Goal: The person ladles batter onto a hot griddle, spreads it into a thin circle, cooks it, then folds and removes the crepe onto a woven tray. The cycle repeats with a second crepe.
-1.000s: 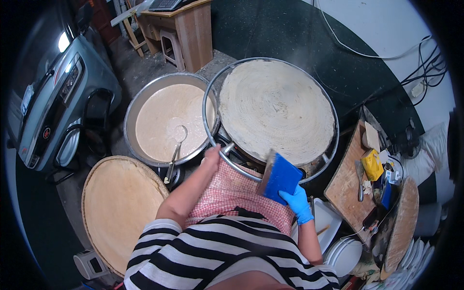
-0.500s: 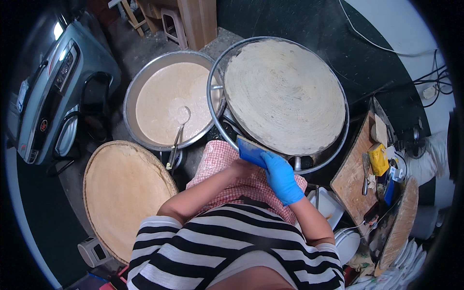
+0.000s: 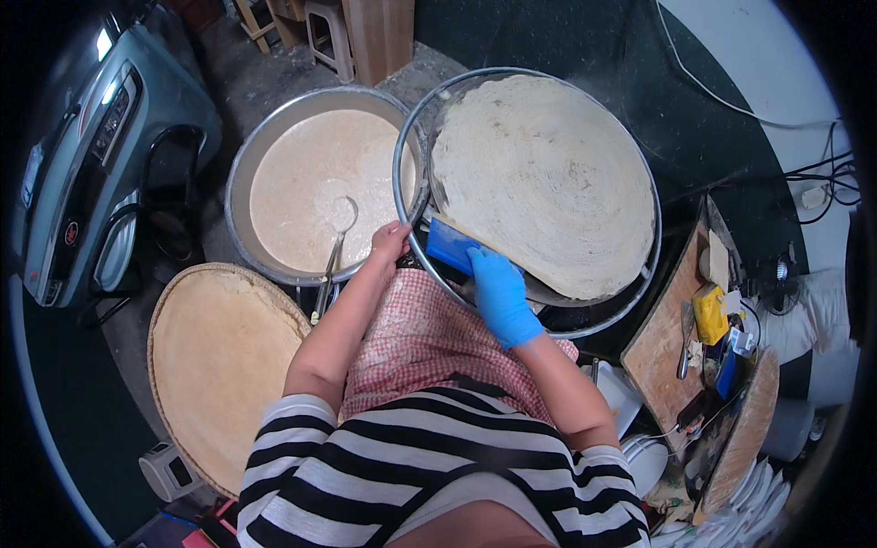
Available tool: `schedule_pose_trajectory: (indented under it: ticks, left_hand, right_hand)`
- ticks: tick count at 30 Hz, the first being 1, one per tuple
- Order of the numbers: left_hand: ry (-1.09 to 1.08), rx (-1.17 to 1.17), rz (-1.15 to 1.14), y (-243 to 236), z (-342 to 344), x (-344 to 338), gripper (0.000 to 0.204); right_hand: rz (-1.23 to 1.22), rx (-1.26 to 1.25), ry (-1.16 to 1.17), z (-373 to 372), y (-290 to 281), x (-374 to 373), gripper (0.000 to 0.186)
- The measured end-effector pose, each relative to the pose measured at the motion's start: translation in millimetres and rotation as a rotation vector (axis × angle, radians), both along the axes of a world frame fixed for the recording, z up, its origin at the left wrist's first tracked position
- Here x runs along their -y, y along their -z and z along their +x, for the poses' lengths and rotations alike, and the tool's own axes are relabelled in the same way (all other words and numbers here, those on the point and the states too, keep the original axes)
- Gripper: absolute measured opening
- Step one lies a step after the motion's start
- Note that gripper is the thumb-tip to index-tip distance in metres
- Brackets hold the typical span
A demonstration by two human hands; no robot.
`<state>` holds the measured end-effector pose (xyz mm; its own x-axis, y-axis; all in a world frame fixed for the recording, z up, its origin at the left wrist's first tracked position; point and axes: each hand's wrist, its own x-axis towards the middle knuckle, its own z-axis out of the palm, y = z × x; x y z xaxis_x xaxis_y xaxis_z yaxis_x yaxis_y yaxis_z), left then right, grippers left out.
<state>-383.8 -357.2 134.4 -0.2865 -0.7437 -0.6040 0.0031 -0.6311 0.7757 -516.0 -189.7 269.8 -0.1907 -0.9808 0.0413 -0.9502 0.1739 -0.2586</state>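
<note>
A round griddle covered with a thin pale layer of batter (image 3: 548, 173) sits inside a wider metal ring (image 3: 398, 173). My right hand (image 3: 502, 297), in a blue glove, grips a blue scraper (image 3: 448, 247). The scraper's long pale edge lies along the near left border of the batter layer. At the ring's left side, my bare left hand (image 3: 390, 243) has its fingers closed on the rim. Left of the ring stands a large metal basin (image 3: 239, 187) of pale batter (image 3: 301, 173), with a ladle (image 3: 334, 247) resting in it.
A round woven tray (image 3: 155, 338) bearing pale flatbread (image 3: 224, 356) lies at the lower left. To the right, a wooden board (image 3: 662, 338) carries a yellow package (image 3: 710, 314) and a metal spatula (image 3: 685, 338). A three-wheeled vehicle (image 3: 119, 155) stands at the far left.
My left hand has moved forward from beside the apron to the ring's rim. My right hand has shifted leftward and forward, bringing the scraper against the batter. The ring's short spokes have changed position.
</note>
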Motion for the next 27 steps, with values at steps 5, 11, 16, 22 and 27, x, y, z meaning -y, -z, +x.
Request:
schedule_pose_trajectory:
  ticks: [5,11,16,22,27]
  left_hand:
    - [0.154,-0.018,0.047,20.6,-5.6,-37.7,0.026]
    - [0.446,0.386,-0.916,89.6,-31.0,-170.6,0.030]
    - [0.204,-0.087,-0.082,78.4,-30.8,-137.6,0.029]
    - [-0.106,-0.197,0.025,19.1,-14.4,-27.0,0.017]
    - [0.092,-0.073,0.057,26.7,-18.6,-97.0,0.022]
  right_hand:
    - [-0.044,-0.022,-0.025,5.5,-1.2,20.4,0.031]
    - [-0.017,-0.032,-0.020,7.4,4.7,29.6,0.032]
    - [-0.050,0.013,-0.013,3.1,7.6,32.2,0.032]
    - [-0.083,0.001,-0.020,-5.8,10.6,49.8,0.033]
    - [-0.126,0.015,-0.028,-10.6,15.1,63.1,0.030]
